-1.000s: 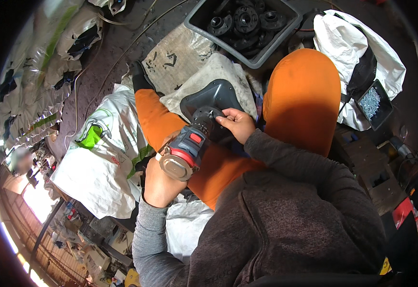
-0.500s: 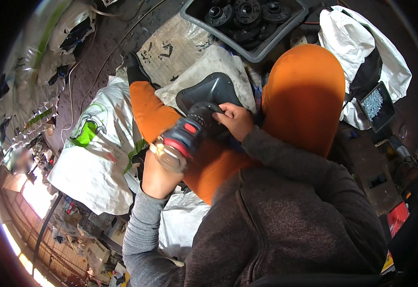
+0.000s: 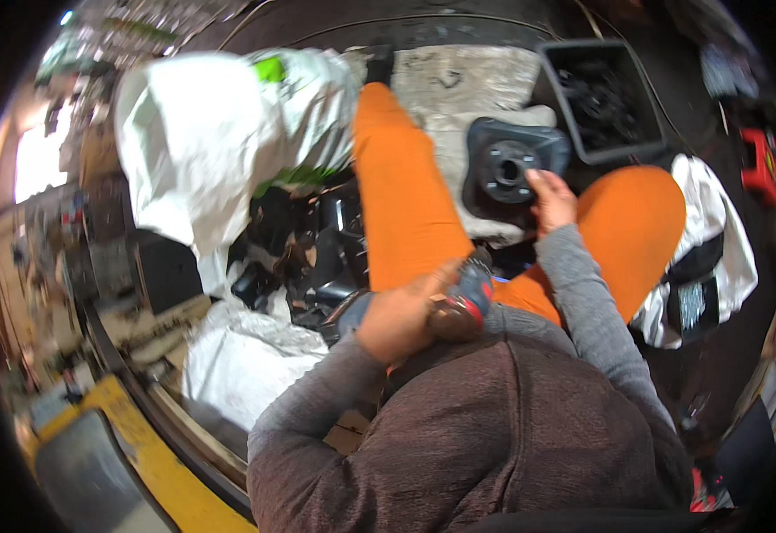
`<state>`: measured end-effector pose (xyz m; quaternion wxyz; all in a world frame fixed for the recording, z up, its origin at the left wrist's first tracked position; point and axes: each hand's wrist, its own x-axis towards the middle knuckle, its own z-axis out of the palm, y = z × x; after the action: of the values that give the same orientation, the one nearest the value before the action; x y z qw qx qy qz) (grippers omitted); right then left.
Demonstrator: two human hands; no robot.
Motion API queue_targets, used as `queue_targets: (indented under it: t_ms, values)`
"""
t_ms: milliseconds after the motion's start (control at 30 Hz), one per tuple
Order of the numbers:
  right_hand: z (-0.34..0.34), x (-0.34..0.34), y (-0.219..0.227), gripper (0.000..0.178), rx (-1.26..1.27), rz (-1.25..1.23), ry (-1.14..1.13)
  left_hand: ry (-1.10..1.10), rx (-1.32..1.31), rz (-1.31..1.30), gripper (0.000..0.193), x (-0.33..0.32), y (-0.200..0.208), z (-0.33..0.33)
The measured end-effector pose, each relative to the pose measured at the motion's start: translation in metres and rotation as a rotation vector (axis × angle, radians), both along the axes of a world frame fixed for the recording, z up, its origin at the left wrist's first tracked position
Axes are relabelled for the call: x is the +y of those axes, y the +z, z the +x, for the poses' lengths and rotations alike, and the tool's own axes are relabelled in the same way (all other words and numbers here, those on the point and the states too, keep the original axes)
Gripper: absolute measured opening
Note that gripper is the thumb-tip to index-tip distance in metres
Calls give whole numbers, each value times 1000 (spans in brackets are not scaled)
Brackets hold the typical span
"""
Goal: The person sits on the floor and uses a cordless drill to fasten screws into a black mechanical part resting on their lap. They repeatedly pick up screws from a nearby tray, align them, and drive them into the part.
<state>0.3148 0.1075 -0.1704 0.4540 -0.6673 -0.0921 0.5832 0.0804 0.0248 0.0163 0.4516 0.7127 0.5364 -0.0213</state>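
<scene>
My left hand point(image 3: 397, 318) is wrapped round a cordless drill point(image 3: 464, 306), black and grey with red parts. It is held near my belly, over my left thigh, apart from the workpiece. Between my knees sits a black square base point(image 3: 488, 131) with rounded corners. A round black flange point(image 3: 505, 169) with a central hole lies on it, bright screw heads set around the hole. The fingers of my right hand point(image 3: 554, 202) are closed on the flange's right edge. Under the base is a pale, dirty cushion point(image 3: 530, 115).
A grey bin point(image 3: 615, 155) of black parts stands at the far right. White sacks point(image 3: 201, 133) lie to the left; beside my right knee are another white sack point(image 3: 733, 233) and a small black tray of screws point(image 3: 694, 307). A red object point(image 3: 761, 169) is at the right edge.
The drill has come away from the flange, back toward my body, in my left hand. Screw heads on the flange now show. My right hand stays at the flange; the view has swung left.
</scene>
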Motion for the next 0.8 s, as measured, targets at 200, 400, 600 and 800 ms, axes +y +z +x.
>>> queue_targets:
  t_ms: [200,400,600,800]
  values:
    - [-17,31,117,25,172,617,258,133,-208,251,74,-26,-18,-70]
    - [-132,24,150,25,653,435,777,929,-840,286,48,8,-26,-131]
    - [-118,29,92,41,310,238,676,1389,-388,170,41,-35,-106,-208]
    - [-18,30,69,35,129,167,400,981,3,589,34,13,-4,-222]
